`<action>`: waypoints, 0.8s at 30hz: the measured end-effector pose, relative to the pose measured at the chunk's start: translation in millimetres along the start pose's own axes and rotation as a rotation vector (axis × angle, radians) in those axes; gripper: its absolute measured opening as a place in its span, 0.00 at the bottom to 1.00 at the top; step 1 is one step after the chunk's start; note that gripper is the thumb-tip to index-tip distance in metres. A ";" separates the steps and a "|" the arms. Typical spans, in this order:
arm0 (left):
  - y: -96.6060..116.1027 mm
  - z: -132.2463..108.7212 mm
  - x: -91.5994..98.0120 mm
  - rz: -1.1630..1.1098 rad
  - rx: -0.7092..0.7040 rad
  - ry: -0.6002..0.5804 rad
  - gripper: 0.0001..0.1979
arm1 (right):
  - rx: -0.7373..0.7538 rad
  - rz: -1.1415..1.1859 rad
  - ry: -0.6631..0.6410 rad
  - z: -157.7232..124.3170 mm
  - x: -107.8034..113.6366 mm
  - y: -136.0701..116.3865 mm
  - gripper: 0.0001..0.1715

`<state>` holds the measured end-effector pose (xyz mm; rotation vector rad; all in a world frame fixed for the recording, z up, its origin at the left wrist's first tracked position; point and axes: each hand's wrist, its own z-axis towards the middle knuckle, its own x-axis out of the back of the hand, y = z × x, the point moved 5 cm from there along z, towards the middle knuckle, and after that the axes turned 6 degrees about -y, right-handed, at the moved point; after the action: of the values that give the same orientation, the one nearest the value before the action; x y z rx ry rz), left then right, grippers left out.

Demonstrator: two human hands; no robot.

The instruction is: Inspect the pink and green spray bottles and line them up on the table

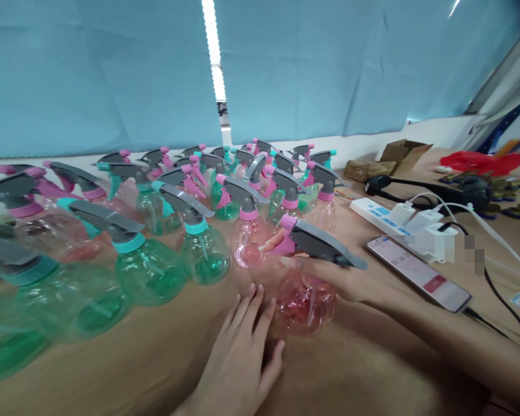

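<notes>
A pink see-through spray bottle [305,303] stands at the front of the group, its grey and pink trigger head [318,240] pointing right. My right hand [329,271] reaches in from the right and is closed round the bottle's neck, partly hidden behind the trigger head. One of its fingers extends left past the pink trigger. My left hand [242,346] rests palm down on the table just left of this bottle, fingers stretched and holding nothing. Nearest beyond it are another pink spray bottle [247,240] and a green spray bottle [205,254].
Several more green and pink spray bottles crowd the table [164,352] at left and back. At right lie a phone [416,271], a white power strip [381,216] with chargers and cables, a black headset [416,185], an opened cardboard box [398,159] and a red bag [481,162].
</notes>
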<state>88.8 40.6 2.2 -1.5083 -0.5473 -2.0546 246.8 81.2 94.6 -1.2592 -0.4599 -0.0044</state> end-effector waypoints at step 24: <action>-1.6 -3.3 0.0 0.046 0.015 0.043 0.24 | -0.038 0.228 -0.185 19.1 -15.1 21.5 0.14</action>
<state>85.4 39.9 1.1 -1.4516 -0.5059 -2.0388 232.1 101.8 74.2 -1.3492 -0.4744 0.2988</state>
